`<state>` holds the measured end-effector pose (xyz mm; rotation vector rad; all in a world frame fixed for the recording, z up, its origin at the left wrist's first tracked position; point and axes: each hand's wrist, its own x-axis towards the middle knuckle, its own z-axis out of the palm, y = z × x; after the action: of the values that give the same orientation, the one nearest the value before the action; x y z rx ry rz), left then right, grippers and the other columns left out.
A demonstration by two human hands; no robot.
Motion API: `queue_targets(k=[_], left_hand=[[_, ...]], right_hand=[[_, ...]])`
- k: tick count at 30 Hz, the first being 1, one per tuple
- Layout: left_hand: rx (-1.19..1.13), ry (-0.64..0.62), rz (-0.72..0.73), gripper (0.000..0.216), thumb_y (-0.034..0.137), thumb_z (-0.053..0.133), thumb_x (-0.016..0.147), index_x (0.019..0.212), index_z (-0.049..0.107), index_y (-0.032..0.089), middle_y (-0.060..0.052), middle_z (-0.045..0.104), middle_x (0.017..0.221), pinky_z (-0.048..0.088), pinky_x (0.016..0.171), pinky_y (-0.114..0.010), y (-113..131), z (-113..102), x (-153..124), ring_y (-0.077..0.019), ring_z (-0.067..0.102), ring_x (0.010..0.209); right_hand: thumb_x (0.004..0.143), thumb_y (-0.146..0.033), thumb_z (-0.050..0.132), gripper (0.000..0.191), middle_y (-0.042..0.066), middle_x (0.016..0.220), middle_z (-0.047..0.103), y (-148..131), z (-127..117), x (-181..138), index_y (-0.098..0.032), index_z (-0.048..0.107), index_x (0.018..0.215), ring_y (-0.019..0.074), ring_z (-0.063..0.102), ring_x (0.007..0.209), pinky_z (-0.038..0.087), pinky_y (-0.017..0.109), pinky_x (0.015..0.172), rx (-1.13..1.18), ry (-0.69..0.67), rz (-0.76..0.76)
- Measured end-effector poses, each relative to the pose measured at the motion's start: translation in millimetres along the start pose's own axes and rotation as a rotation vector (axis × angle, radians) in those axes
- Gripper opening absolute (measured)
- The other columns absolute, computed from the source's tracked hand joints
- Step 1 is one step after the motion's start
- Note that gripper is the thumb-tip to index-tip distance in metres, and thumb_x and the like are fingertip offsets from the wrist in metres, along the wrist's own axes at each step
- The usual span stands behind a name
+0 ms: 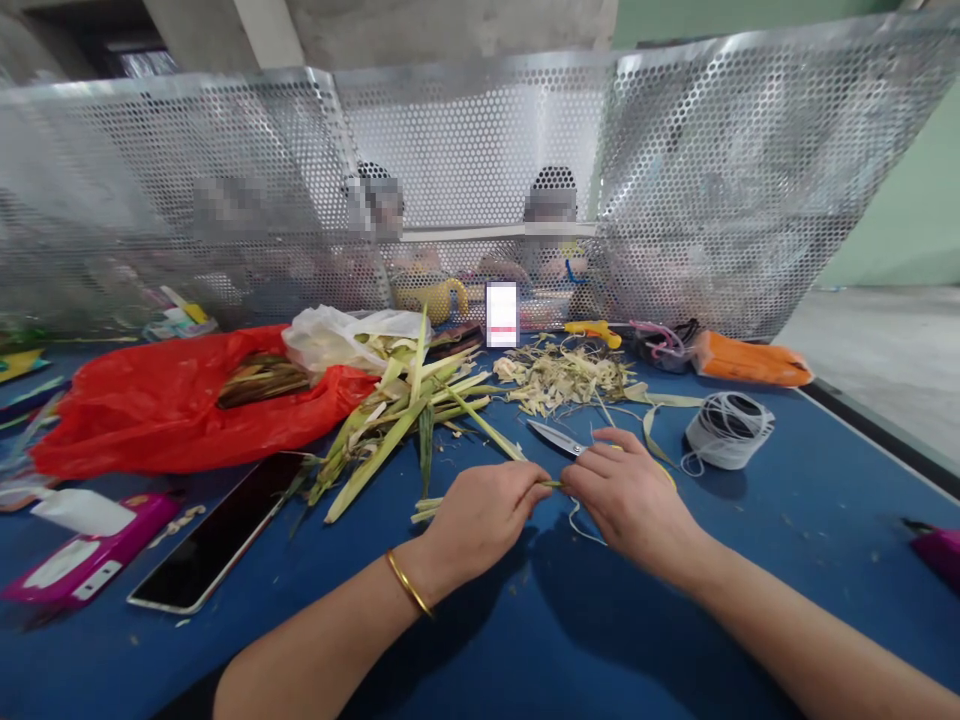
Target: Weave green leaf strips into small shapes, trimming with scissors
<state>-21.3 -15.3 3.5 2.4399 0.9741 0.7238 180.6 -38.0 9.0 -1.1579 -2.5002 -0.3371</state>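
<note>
My left hand (480, 515) is closed around a small bundle of green leaf strips (427, 508) on the blue table (570, 620); a gold bangle sits on that wrist. My right hand (626, 495) is closed too, pinching the bundle's end where the two hands meet, with a thin white thread (581, 525) trailing below it. Scissors (556, 438) lie just beyond my right hand, blades pointing left. A spool of white thread (727, 430) stands to the right.
A pile of long green leaves (397, 415) spills from a red plastic bag (165, 400) and a white bag (337, 335). Leaf trimmings (562, 375), a phone (217, 535), a pink case (86, 560) and an orange pouch (750, 362) lie around. A perforated metal screen (675, 180) stands behind, with people beyond it.
</note>
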Motion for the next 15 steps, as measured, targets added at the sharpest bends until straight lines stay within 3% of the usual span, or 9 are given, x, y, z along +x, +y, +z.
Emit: queue_targets(k=[6,10,12,15], left_hand=[[0.171,-0.128,-0.021,0.026,0.027,0.037,0.095,0.079,0.057,0.02,-0.001,0.064,0.075,0.03,0.062,-0.026,4,0,0,-0.0167,0.058,0.07],[0.201,-0.155,-0.06,0.026,0.027,0.036,0.095,0.08,0.057,0.021,0.0,0.064,0.077,0.031,0.064,-0.026,1,-7,1,-0.0163,0.058,0.073],[0.19,-0.123,-0.134,0.028,0.029,0.036,0.095,0.078,0.057,0.021,0.0,0.064,0.076,0.031,0.064,-0.026,-2,-12,2,-0.0164,0.058,0.074],[0.156,-0.077,-0.243,0.031,0.029,0.034,0.095,0.077,0.058,0.022,0.0,0.064,0.075,0.031,0.064,-0.026,-8,-17,4,-0.0162,0.058,0.073]], right_hand=[[0.089,-0.012,0.042,0.023,0.001,0.066,0.057,-9,10,0,-0.018,0.056,0.072,0.0152,0.05,0.066,0.03,0.036,0.093,0.021,0.026,-0.018],[0.09,-0.016,0.045,0.02,0.001,0.068,0.059,5,3,1,-0.018,0.059,0.076,0.0157,0.052,0.068,0.03,0.035,0.092,-0.017,0.003,0.002],[0.089,-0.014,0.046,0.02,0.002,0.068,0.061,24,-8,-1,-0.018,0.061,0.078,0.0169,0.053,0.07,0.031,0.035,0.09,-0.125,0.009,0.096],[0.086,-0.01,0.048,0.018,0.007,0.078,0.066,59,-29,-7,-0.016,0.065,0.085,0.0211,0.056,0.076,0.032,0.035,0.081,-0.403,-0.011,0.364]])
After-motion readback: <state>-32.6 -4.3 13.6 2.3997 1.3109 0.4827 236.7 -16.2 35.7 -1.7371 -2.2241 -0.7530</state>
